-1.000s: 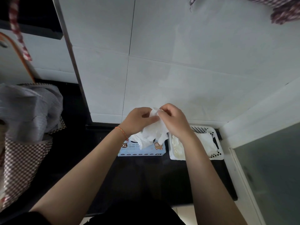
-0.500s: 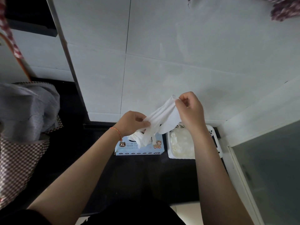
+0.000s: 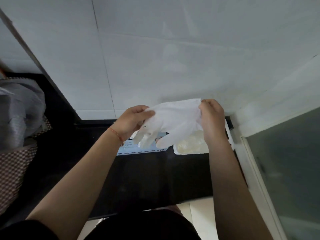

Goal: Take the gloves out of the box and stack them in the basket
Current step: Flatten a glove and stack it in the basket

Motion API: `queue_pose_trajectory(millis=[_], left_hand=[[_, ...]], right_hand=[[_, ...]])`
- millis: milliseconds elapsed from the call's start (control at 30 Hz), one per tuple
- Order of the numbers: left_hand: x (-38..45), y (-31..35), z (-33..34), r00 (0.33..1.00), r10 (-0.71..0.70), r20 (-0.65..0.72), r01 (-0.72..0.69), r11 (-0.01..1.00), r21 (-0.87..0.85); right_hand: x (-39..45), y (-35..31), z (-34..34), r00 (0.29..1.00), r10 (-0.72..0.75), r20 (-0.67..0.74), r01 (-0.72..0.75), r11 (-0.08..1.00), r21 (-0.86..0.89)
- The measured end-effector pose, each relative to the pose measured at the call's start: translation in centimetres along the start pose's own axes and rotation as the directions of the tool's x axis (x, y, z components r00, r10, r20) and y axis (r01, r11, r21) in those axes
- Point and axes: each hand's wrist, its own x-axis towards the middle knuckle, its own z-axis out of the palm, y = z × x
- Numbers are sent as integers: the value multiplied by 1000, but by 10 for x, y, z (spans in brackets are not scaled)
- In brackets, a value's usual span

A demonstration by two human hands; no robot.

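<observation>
A white disposable glove (image 3: pixel 170 121) is spread flat in the air between my two hands, its fingers hanging down to the left. My left hand (image 3: pixel 132 121) pinches the glove at its finger end. My right hand (image 3: pixel 210 116) pinches the cuff end. Below the glove lies the light blue glove box (image 3: pixel 138 149) on the black counter, mostly hidden by the glove and my left wrist. Right of the box stands the white basket (image 3: pixel 183 150) with pale gloves (image 3: pixel 192 142) lying in it, partly covered by my right hand.
The black counter (image 3: pixel 147 179) runs along a white tiled wall (image 3: pixel 173 58). A checked bag with grey cloth (image 3: pixel 17 122) stands at the left. A white frame with frosted glass (image 3: pixel 285 161) bounds the right side.
The glove was bunched, then stretched as a strip with my right hand raised; now it is opened out flat and my right hand sits lower and further right.
</observation>
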Motion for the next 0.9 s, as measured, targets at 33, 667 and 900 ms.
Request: queue_pose_trajectory(millis=[33, 667, 900], left_hand=[[6, -6, 8, 999, -34, -9, 35, 997, 63], [127, -64, 126, 979, 157, -129, 26, 537, 843], [126, -119, 187, 902, 347, 255, -271, -4, 963]], right_hand=[[5, 10, -6, 999, 49, -6, -49, 999, -7], [109, 124, -120, 962, 191, 195, -117, 934, -338], [147, 157, -136, 923, 158, 350, 87, 801, -592]])
